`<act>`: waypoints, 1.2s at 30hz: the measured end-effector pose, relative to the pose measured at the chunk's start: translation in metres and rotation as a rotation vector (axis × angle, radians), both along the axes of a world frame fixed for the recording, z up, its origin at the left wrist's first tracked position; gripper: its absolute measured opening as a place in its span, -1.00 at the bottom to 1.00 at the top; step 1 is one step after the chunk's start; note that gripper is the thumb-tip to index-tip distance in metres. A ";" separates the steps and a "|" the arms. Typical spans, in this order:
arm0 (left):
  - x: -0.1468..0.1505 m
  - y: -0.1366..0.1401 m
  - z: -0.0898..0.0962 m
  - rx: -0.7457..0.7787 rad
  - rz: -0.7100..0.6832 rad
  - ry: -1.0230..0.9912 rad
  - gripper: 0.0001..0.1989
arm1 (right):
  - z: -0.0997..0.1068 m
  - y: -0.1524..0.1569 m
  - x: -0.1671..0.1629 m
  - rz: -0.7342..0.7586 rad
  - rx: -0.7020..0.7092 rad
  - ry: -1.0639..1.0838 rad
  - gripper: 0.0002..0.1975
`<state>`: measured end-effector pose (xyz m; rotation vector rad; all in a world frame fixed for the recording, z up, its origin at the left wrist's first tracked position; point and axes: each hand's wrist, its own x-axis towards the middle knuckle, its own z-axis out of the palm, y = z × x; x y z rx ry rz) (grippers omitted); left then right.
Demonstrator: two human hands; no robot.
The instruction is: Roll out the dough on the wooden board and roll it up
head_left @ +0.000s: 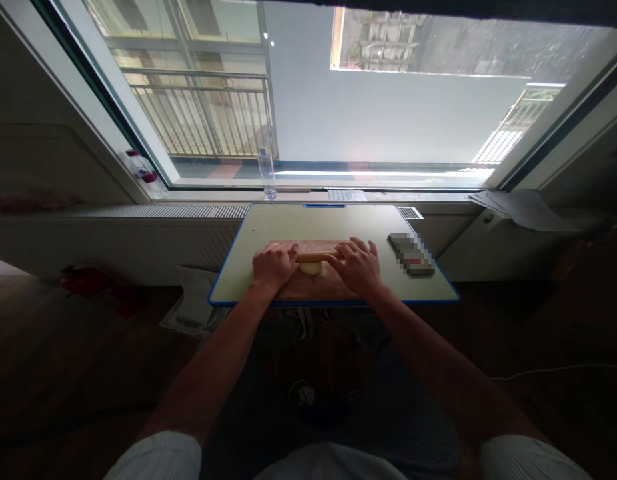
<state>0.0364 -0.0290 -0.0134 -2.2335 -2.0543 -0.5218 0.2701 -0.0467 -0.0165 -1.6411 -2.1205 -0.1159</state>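
A wooden rolling pin (313,257) lies crosswise over a pale, rounded lump of dough (311,268), which shows at the pin's near side. My left hand (274,267) is closed over the pin's left end and covers it. On the right end rests my right hand (356,265), its thumb behind the near side and its fingers reaching over the far side, somewhat apart. Under both hands is a reddish-brown wooden board (318,290), with whitish traces towards its far edge.
The board lies on a small pale table (228,283) with a blue rim. A phone-like dark object (411,253), partly blurred out, lies at the table's right. On the sill stand a clear bottle (267,175) and a bottle with a purple label (144,175). Papers (526,210) lie at right.
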 end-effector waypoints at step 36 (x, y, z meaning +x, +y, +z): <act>0.020 0.017 0.032 -0.158 0.064 0.058 -0.36 | 0.017 0.033 0.014 0.138 -0.174 -0.105 -0.52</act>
